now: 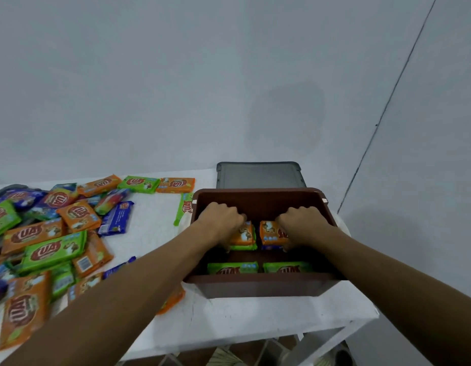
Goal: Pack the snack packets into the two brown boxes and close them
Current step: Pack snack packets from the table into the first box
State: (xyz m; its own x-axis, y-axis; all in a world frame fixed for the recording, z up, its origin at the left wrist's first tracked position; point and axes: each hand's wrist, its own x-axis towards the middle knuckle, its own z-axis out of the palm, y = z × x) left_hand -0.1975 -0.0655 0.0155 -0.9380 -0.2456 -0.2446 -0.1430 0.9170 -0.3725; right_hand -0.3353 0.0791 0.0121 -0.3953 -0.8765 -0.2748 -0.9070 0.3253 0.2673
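Head view: A brown box point(258, 285) is sitting open on the white table point(242, 320), toward the table's 3 o'clock end. Both forearms are reaching in over the near wall.

The left hand point(219, 216) is lying knuckles-up at the box's 10 o'clock, its fingers curled down and clamping the left orange packet point(246, 235). That packet is resting on a green one whose edge is showing beneath it. The right hand point(300, 220) is doing the same at 2 o'clock, with its fingers curled around the right orange packet point(270, 233). The two orange packets are standing just beside each other in the middle of the box. Two green packets point(231, 268) are lying side by side along the near wall at 6 o'clock, and a red oval logo is showing on each.

A grey lid point(259, 174) is lying at the box's 12 o'clock, touching its far wall. A single green packet point(184, 211) is lying tilted just beside the box at 9 o'clock.

Farther out at 9 o'clock, a loose pile of packets point(52, 249) in orange, green and blue is covering the table. Their red oval logos are appearing to read "KUAT" in white letters. A barcode is showing on one orange back, and a blue packet point(117, 217) is showing small print too blurred to read. The table is standing against a pale grey wall point(229, 75).
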